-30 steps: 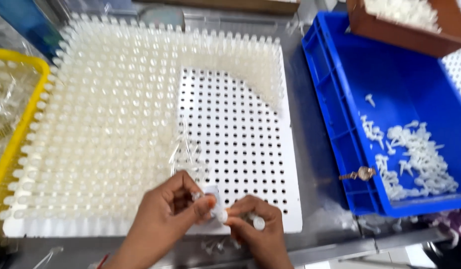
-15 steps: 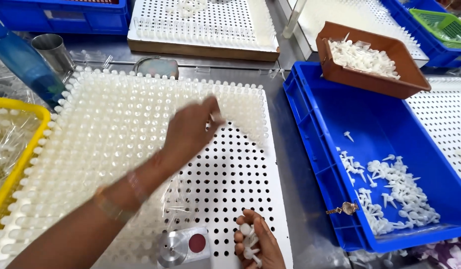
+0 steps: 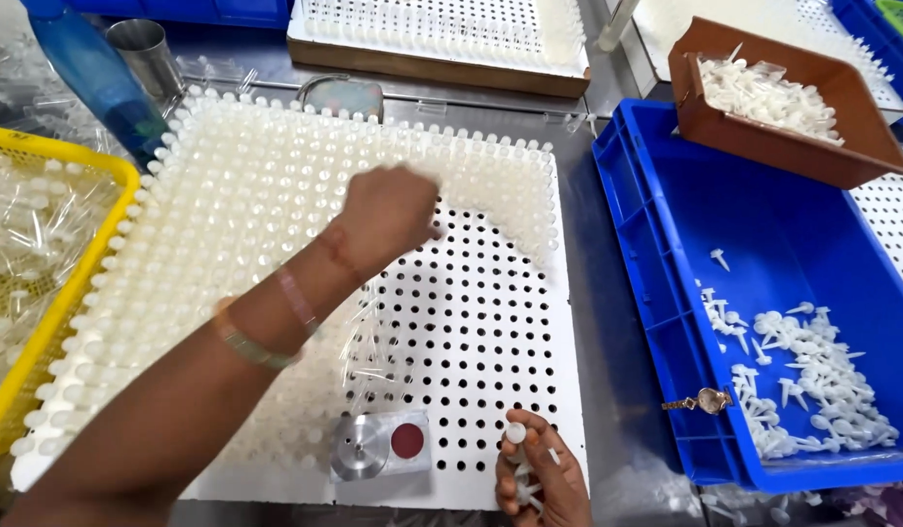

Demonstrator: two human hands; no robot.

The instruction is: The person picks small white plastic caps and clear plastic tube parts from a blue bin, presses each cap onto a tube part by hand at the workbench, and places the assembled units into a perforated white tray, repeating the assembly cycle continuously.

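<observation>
Our right hand point(image 3: 539, 478) clutches small white plastic caps point(image 3: 516, 432) (light, stiff, best pinched by the head, we judge); our left hand point(image 3: 388, 215) hovers over the white perforated board point(image 3: 490, 322), its grip hidden.

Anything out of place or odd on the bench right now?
One thing: a small gold wristwatch hangs over the front-left rim of the blue crate, beside the loose white plastic parts, where it doesn't belong. A few clear tubes also lie loose on the perforated board.
</observation>
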